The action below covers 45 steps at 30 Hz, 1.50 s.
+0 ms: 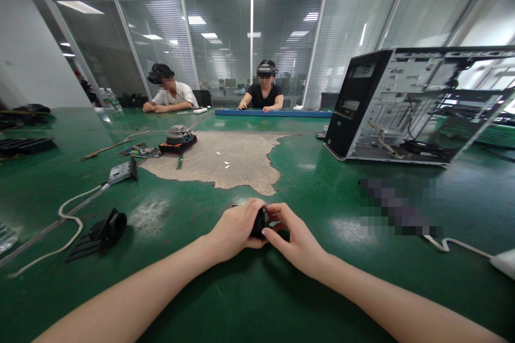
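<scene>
While both hands come together at the near-middle of the desk [225, 300], all the action sits around one small black part [260, 222], and most of it is hidden! Look at the left hand [237, 225]: it's wrapped over the part from the left, fingers folded round it, the back of the hand blocking our view. On the other side, the right hand [292, 230] grasps the exposed end, thumb at the near edge, fingertips at the far edge; how hard it presses, I cannot tell. And how might this one handle? It looks light and stiff, likely hard plastic, with little give; the smooth dark surface could slide under dry fingertips, and any thin edges or clips would be the fragile spots. The sensible hold, I'd say, is round the solid body with the left, leaving the right free to pinch that open end by its edges. Off to the left lies a black bracket [108, 226], well apart from the hands, with a metal drive cage [122, 170] beyond it. Over on the right, an open computer case [358, 107] stands upright, and across the desk two people sit with their own hands on the desktop!
</scene>
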Available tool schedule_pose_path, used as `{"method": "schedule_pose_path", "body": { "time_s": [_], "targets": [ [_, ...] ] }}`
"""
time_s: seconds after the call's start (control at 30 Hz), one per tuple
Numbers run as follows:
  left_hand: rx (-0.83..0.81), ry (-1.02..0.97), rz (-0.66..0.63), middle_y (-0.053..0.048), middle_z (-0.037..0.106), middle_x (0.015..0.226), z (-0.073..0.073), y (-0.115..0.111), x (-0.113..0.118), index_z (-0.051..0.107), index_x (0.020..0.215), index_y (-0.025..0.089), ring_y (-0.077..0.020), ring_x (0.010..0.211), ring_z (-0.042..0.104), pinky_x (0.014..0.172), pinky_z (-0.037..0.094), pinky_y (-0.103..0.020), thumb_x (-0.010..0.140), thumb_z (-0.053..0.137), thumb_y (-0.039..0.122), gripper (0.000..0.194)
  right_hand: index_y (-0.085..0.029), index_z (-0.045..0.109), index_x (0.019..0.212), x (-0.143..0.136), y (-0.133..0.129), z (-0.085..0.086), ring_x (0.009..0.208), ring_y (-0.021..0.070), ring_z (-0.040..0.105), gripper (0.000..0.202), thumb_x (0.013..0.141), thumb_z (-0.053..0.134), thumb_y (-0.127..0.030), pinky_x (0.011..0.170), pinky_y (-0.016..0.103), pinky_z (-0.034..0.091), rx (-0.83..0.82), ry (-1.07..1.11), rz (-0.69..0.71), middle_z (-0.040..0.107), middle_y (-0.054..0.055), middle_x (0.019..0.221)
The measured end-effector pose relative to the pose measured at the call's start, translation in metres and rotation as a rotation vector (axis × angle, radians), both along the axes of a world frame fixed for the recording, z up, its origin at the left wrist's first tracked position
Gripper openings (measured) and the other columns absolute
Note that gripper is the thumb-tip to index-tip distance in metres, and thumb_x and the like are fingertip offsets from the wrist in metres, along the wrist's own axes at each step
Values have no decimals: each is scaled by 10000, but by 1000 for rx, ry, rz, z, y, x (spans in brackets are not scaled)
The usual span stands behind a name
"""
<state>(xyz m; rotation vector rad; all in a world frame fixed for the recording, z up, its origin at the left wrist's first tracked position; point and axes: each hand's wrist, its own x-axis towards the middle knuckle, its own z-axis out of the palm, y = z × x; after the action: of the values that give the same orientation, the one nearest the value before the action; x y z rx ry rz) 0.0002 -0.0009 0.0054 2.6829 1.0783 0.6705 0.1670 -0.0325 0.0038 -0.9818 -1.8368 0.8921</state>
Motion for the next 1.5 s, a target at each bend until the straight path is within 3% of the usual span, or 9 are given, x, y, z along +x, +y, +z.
{"method": "schedule_pose_path", "body": {
  "time_s": [0.23,0.47,0.7,0.97,1.2,1.5],
  "targets": [
    [37,12,15,-59,490,1041,-2,1,0,309,1093,201,-221,849,550,715,449,-340,651,607,302,542,-208,481,886,1,3,0,850,133,533,123,767,502,-226,726,279,495,-30,64,8,489,18,906],
    [38,5,15,-54,489,1036,-3,1,0,303,1099,213,-214,835,558,700,455,-330,647,608,324,557,-187,427,927,0,8,-2,834,145,547,213,746,530,-233,690,293,501,-206,74,8,514,33,896],
    [32,1,10,-49,489,1036,-4,3,1,296,1103,219,-211,825,564,693,455,-328,629,620,289,578,-200,468,886,2,5,1,916,151,500,172,732,544,-203,725,274,492,-50,72,44,473,27,930],
    [19,-25,-8,-47,492,1018,-6,5,1,297,1096,219,-209,847,561,696,453,-322,643,605,304,555,-191,422,933,1,11,-1,791,142,544,216,750,524,-245,658,293,499,-258,88,46,508,23,858],
    [28,-5,-6,-54,486,1040,-5,5,0,284,1106,213,-211,852,557,702,452,-325,626,618,286,590,-196,477,859,3,7,5,890,150,501,170,713,562,-214,703,271,489,-52,80,35,473,31,947],
    [25,17,5,-60,491,1049,-2,3,1,305,1107,207,-215,844,555,705,454,-332,644,617,316,569,-191,441,902,0,11,0,803,138,535,182,745,522,-233,666,288,496,-225,54,30,510,19,851]
  ]
}}
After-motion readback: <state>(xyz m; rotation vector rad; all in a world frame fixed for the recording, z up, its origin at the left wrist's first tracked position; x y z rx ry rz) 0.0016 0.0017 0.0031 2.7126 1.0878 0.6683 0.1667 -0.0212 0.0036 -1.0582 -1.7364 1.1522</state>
